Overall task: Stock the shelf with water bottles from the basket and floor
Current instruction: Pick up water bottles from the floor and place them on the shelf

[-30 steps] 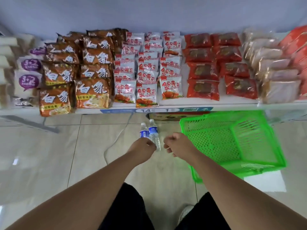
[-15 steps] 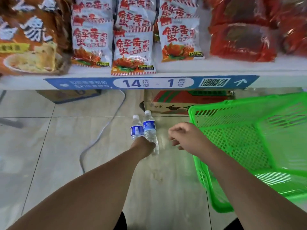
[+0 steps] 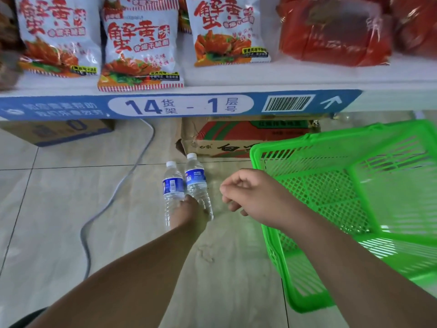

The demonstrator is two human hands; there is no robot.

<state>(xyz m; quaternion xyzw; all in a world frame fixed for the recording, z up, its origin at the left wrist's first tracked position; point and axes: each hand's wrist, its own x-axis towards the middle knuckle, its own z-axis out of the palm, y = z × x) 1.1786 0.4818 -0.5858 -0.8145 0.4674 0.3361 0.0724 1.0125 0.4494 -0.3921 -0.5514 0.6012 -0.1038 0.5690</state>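
Two small clear water bottles with blue labels, the left water bottle and the right water bottle, stand side by side on the tiled floor below the shelf. My left hand reaches down between them and covers their lower halves. Its fingers are hidden, so the grip cannot be made out. My right hand hovers just right of the bottles, fingers curled with nothing in them. The green plastic basket sits tilted on the floor to the right, and no bottles show inside it.
The shelf holds white crab-flavour snack bags and red packets, above a blue label strip. Under it are a cardboard box and a blue carton. A grey cable runs across the floor on the left.
The view has dropped closer to the floor and shelf edge. My left hand went from above the bottles down onto their lower halves. My right hand stayed curled near the basket.
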